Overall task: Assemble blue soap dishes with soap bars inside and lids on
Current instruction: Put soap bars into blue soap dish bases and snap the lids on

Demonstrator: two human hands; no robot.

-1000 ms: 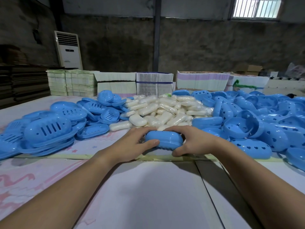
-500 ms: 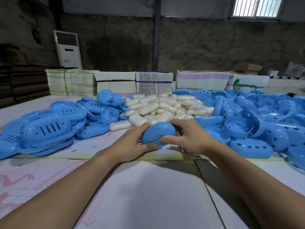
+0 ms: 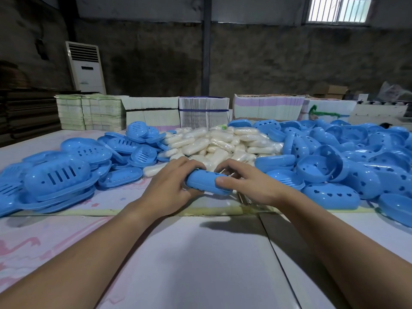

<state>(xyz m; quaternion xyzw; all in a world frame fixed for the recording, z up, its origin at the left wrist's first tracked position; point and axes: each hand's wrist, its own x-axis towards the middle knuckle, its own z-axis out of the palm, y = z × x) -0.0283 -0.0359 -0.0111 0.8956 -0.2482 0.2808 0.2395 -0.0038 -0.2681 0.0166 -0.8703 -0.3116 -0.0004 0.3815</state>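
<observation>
You're holding one closed blue soap dish (image 3: 206, 182) in both hands, just above the tabletop (image 3: 200, 253), in front of the soap pile. Left hand (image 3: 171, 186) is gripping its left end: fingers are curling over the top, thumb is going underneath. Right hand (image 3: 247, 185) is gripping the right end: thumb is pressing on the near face, fingers are wrapping round the far side. So both grips are clamped on the dish, not apart. The dish is lying long-side across, tilted a little, left end higher. Small holes are showing along its upper edge. Can't tell whether a bar is inside; the shell is closed from this angle.

The soap bars (image 3: 220, 143) are sitting in a heap of wrapped white pieces just behind your hands, mid-tabletop. One stray bar (image 3: 153, 169) is lying beside your left hand, touching the slotted trays.

Left of the soap: slotted blue trays (image 3: 55, 175) are piling up, some nested, some loose, running to the frame's left edge. Right of the soap: blue lids with heart cutouts (image 3: 334, 192) are heaping up, several lying open-side up, running out to the right edge.

Along the far tabletop edge, bundles of flat cartons (image 3: 202, 112) are standing in a row. A white floor-standing air conditioner (image 3: 85, 66) is standing against the back wall on the left. A barred window (image 3: 338, 8) is showing top right.
</observation>
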